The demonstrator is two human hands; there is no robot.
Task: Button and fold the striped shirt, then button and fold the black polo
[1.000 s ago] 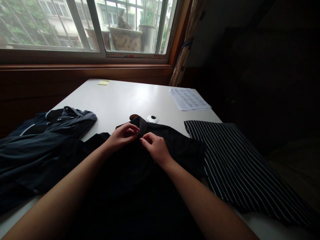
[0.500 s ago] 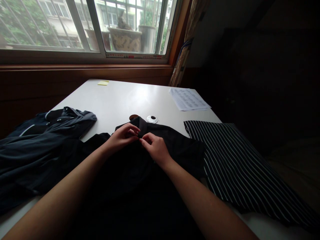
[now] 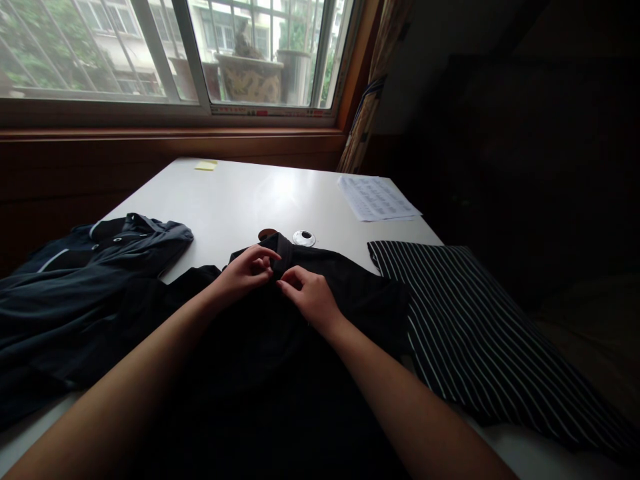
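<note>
While daylight comes in, a blue-grey shirt (image 3: 95,280) is heaped on the left of the white table (image 3: 240,197), yellow sticky note (image 3: 206,165) behind it. Outside the glass, a patterned planter (image 3: 251,80) has some blurry plant (image 3: 247,44) in it. Left hand (image 3: 246,272) is bent at the collar (image 3: 285,255) of the black shirt (image 3: 355,283) laid out mid-table; right hand (image 3: 316,298) is just beside, thumb and index nearly meeting, can't tell if either's pinching cloth. White ring (image 3: 304,238) sits right behind that shirt, then printed sheets (image 3: 377,198), too blurry to read, and striped fabric (image 3: 475,320)
</note>
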